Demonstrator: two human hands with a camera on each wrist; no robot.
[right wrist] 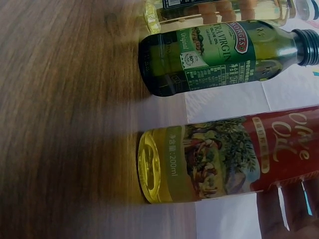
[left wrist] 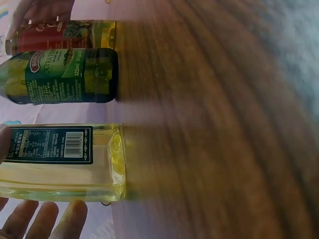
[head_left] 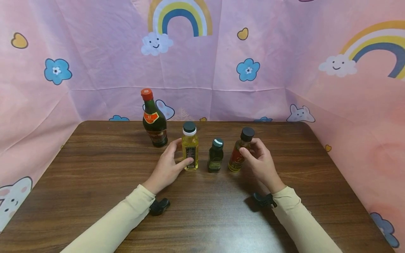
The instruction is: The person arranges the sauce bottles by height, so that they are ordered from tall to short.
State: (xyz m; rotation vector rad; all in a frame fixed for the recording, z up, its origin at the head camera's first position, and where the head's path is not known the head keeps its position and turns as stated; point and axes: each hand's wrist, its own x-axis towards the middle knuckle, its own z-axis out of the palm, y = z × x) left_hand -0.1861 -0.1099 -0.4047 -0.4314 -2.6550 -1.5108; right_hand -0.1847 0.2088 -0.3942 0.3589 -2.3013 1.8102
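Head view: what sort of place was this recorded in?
Probably a makeshift recording booth: creased cartoon-print cloth hangs behind and beside the wooden table, and dark wristbands show at both sleeves.

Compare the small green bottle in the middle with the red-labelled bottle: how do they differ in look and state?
The green bottle has dark green glass, while the red-labelled bottle shows yellow oil at its base.
The green bottle has a green cap; the red-labelled bottle has a black one.
The green bottle stands untouched between the hands, whereas the right hand holds the red-labelled bottle.
Both are capped, with labels reading olive oil.
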